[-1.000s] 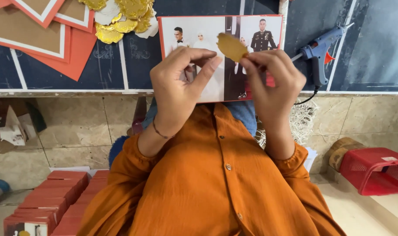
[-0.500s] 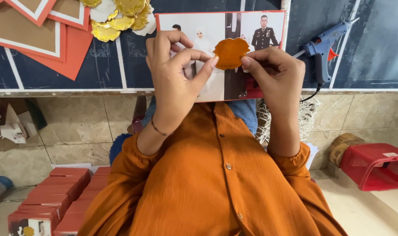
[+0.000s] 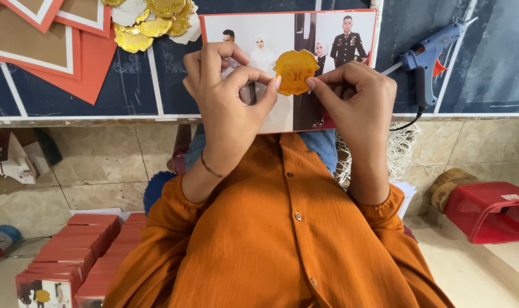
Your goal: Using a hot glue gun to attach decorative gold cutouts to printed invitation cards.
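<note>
A gold scalloped round sticker [image 3: 295,71] is pinched between both my hands, flat side toward the camera. My left hand [image 3: 228,102] grips its left edge with thumb and forefinger; my right hand [image 3: 356,100] grips its right edge. Under the hands lies a red-bordered printed photo card [image 3: 282,34] showing people in formal dress, resting on the dark blue work surface [image 3: 487,63]. My orange sleeves and shirt fill the lower middle of the view.
A blue glue gun [image 3: 428,57] lies right of the card. Gold stickers [image 3: 151,20] and red-and-brown paper frames [image 3: 48,45] sit at top left. Red boxes [image 3: 82,251] are stacked on the floor at left; a red basket [image 3: 490,211] stands at right.
The sticker was held edge-on by my right hand; it has turned flat to the camera and both hands now pinch it over the card.
</note>
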